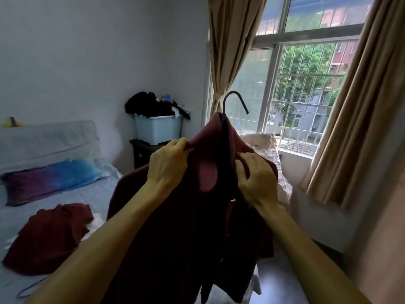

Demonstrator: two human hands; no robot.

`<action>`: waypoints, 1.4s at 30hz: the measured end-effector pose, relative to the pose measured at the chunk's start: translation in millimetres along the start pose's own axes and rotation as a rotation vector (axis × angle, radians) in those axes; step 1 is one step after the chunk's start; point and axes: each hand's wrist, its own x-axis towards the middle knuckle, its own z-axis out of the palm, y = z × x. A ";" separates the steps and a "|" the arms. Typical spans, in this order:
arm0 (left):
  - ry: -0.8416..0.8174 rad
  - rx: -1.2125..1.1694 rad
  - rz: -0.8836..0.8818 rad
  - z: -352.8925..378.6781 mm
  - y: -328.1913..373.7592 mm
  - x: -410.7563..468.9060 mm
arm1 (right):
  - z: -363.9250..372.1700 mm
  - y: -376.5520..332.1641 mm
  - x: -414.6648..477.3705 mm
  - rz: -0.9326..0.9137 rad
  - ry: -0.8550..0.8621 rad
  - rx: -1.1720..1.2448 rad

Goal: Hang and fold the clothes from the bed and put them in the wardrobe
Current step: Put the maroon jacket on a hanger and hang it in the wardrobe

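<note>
Centre of the frame: a dark maroon garment (175,227) held up in the air on a black hanger (228,110), hook poking out above the collar, in front of the window. Left hand (168,165) just left of centre, fingers curled and pinching the collar fabric at its upper left edge. Right hand (256,178) just right of centre, fingers curled into the fabric at the other side of the neck opening. Hands apart, one on each side of the hanger's stem, both clamped on the cloth. Lighter pink inside of the collar showing between them.

Lower left: a second maroon garment (50,238) lying crumpled and flat on the bed (65,194), well apart from the held one. Bottom left edge: a thin dark hanger wire (30,288) on the sheet, only partly in view. Left middle: a pillow (52,178) in purple and blue, lying against the covered headboard.

Centre top of the bed's far end: a pale blue plastic bin (157,130) on a dark nightstand (142,154), heaped with dark clothes (149,104). Right of centre behind the held garment: cream bedding (267,145) piled below the sill. Upper right: barred window (306,84) flanked by tan curtains (232,44). Wardrobe not in view.
</note>
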 end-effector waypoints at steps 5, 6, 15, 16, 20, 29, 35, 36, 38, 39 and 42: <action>-0.015 -0.013 0.031 27.6 78.4 3.9 | -56.1 60.6 -9.3 0.020 0.008 0.004; -0.019 -0.005 0.038 34.5 92.5 5.6 | -66.3 73.7 -11.9 0.032 0.001 -0.005; -0.076 -0.127 0.089 107.7 201.4 28.6 | -129.0 172.3 -24.6 0.134 0.008 -0.059; -0.077 -0.142 0.091 118.7 210.9 32.9 | -132.8 183.4 -23.8 0.141 0.014 -0.075; -0.094 -0.224 0.084 169.5 245.3 48.2 | -145.2 233.1 -16.1 0.160 0.028 -0.149; -0.179 -0.415 0.048 319.0 284.3 90.2 | -130.1 361.7 14.1 0.241 0.049 -0.301; -0.209 -0.493 0.094 411.9 307.2 139.5 | -122.2 443.8 38.1 0.357 0.089 -0.449; -0.209 -0.522 0.115 429.3 310.3 146.2 | -122.9 455.2 39.8 0.382 0.088 -0.469; -0.211 -0.556 0.149 463.2 318.7 156.5 | -125.5 480.2 41.1 0.432 0.096 -0.509; -0.223 -0.568 0.159 479.2 324.4 160.2 | -127.0 492.9 41.0 0.454 0.105 -0.530; -0.252 -0.608 0.177 521.6 342.5 168.1 | -129.6 530.0 40.6 0.497 0.126 -0.596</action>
